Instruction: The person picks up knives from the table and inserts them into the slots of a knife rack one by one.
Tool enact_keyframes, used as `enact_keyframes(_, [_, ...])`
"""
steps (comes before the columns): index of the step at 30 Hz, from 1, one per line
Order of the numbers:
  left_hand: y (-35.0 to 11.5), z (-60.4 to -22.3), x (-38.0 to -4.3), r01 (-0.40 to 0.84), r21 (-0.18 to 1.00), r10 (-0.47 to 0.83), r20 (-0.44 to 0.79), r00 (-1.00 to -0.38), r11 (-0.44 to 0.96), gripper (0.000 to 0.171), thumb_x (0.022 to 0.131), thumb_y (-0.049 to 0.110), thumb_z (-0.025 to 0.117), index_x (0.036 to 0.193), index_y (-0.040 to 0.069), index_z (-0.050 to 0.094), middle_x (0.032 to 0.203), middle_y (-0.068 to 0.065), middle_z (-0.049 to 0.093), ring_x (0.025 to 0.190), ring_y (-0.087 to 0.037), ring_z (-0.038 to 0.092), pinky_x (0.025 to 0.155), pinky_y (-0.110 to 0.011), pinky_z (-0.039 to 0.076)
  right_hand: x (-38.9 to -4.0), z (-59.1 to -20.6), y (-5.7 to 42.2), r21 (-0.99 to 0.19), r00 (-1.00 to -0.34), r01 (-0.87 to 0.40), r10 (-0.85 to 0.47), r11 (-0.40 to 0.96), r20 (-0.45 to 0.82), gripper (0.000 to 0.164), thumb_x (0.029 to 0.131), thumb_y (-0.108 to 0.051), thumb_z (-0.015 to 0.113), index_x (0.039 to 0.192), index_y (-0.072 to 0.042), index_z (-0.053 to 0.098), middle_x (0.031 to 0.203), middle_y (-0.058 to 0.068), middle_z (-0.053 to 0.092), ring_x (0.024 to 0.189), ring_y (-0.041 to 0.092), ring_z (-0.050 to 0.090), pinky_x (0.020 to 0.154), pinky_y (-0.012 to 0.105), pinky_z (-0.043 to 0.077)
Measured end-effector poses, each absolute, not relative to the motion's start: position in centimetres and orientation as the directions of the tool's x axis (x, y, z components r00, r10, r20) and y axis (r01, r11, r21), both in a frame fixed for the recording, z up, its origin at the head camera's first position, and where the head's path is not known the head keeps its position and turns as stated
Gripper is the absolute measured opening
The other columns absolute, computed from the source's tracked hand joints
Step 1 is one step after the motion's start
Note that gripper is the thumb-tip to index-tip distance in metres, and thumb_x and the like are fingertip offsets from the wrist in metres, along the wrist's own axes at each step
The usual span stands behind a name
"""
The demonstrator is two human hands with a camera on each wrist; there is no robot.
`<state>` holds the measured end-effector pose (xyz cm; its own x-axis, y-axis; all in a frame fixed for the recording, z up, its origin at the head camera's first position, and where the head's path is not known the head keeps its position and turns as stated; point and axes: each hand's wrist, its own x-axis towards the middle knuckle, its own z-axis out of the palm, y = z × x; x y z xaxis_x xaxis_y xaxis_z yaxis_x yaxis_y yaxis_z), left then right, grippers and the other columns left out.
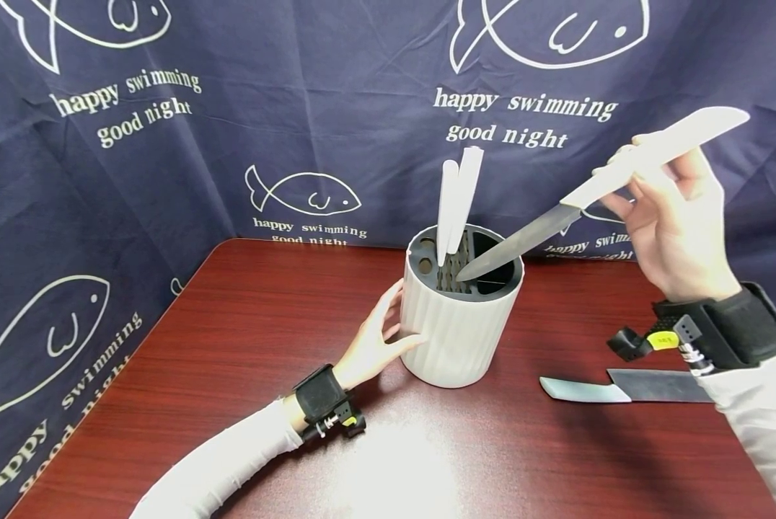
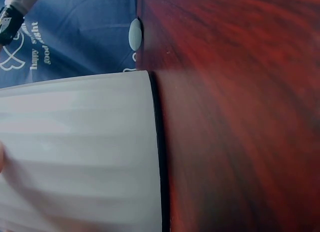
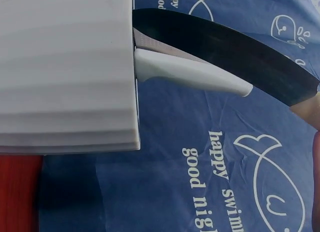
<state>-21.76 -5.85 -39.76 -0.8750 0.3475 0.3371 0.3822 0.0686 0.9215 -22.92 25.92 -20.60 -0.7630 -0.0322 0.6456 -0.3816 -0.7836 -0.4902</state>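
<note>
A white ribbed knife holder [image 1: 456, 339] stands upright on the table, its dark top divided into slots and round holes. Two white handles [image 1: 449, 209] stick up from it. My left hand [image 1: 371, 342] holds the holder's left side, thumb across the front and fingers farther back. To the upper right, my right hand [image 1: 676, 209] grips a kitchen knife by its white handle [image 1: 647, 162]. The knife's blade [image 3: 225, 52] slants down, its tip at the slotted top; whether the tip is inside a slot I cannot tell.
On the table's right lies a cleaver [image 1: 585, 391] with a pale handle and dark blade, partly hidden by the right sleeve [image 1: 758, 418]. The reddish wooden table [image 1: 284, 303] meets a blue printed cloth [image 1: 336, 94] behind.
</note>
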Motion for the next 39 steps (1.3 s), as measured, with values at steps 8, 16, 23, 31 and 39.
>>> enact_keyframes(8, [-6.0, -39.8, -21.8, 0.393, 0.917, 0.346, 0.348, -0.871, 0.066, 0.088, 0.084, 0.005, 0.074, 0.154, 0.021, 0.023, 0.153, -0.012, 0.034, 0.136, -0.03, 0.038, 0.107, -0.055, 0.039, -22.8, -19.9, 24.8, -0.53, -0.76, -0.462, 0.01, -0.711, 0.649, 0.029, 0.089, 0.023, 0.046, 0.117, 0.016, 0.05, 0.092, 0.025, 0.063, 0.083, 0.032, 0.062, 0.075, 0.042, 0.059])
enact_keyframes(16, [-5.9, -39.9, -21.8, 0.392, 0.917, 0.347, 0.346, -0.872, 0.071, 0.089, 0.084, 0.005, 0.075, 0.154, 0.025, 0.023, 0.151, -0.01, 0.035, 0.136, -0.027, 0.039, 0.107, -0.053, 0.039, -22.7, -19.5, 24.2, -0.527, -0.77, -0.461, 0.026, -0.714, 0.638, 0.031, 0.089, 0.025, 0.044, 0.118, 0.016, 0.049, 0.093, 0.026, 0.065, 0.082, 0.033, 0.066, 0.073, 0.042, 0.06])
enact_keyframes(23, [-5.9, -39.8, -21.7, 0.385, 0.921, 0.344, 0.34, -0.875, 0.068, 0.089, 0.084, 0.005, 0.075, 0.154, 0.026, 0.024, 0.15, -0.008, 0.036, 0.136, -0.024, 0.038, 0.108, -0.051, 0.038, -22.7, -19.8, 23.4, -0.545, -0.757, -0.488, 0.019, -0.682, 0.653, 0.031, 0.089, 0.026, 0.043, 0.117, 0.016, 0.048, 0.095, 0.026, 0.066, 0.083, 0.032, 0.067, 0.073, 0.04, 0.06])
enact_keyframes(31, [-5.9, -39.8, -21.7, 0.394, 0.917, 0.35, 0.348, -0.87, 0.067, 0.089, 0.084, 0.004, 0.075, 0.154, 0.023, 0.024, 0.151, -0.009, 0.035, 0.137, -0.026, 0.038, 0.109, -0.05, 0.038, -22.2, -20.1, 23.0, -0.553, -0.739, -0.512, 0.009, -0.658, 0.673, 0.032, 0.088, 0.027, 0.042, 0.118, 0.018, 0.048, 0.096, 0.026, 0.066, 0.085, 0.033, 0.067, 0.075, 0.04, 0.06])
enact_keyframes(39, [-5.9, -39.8, -21.8, 0.379, 0.923, 0.348, 0.333, -0.876, 0.071, 0.09, 0.083, 0.005, 0.076, 0.154, 0.027, 0.024, 0.15, -0.008, 0.036, 0.136, -0.023, 0.038, 0.109, -0.05, 0.039, -21.9, -20.2, 22.5, -0.574, -0.732, -0.519, -0.017, -0.633, 0.681, 0.032, 0.088, 0.027, 0.044, 0.118, 0.018, 0.05, 0.096, 0.025, 0.067, 0.086, 0.032, 0.067, 0.076, 0.038, 0.06])
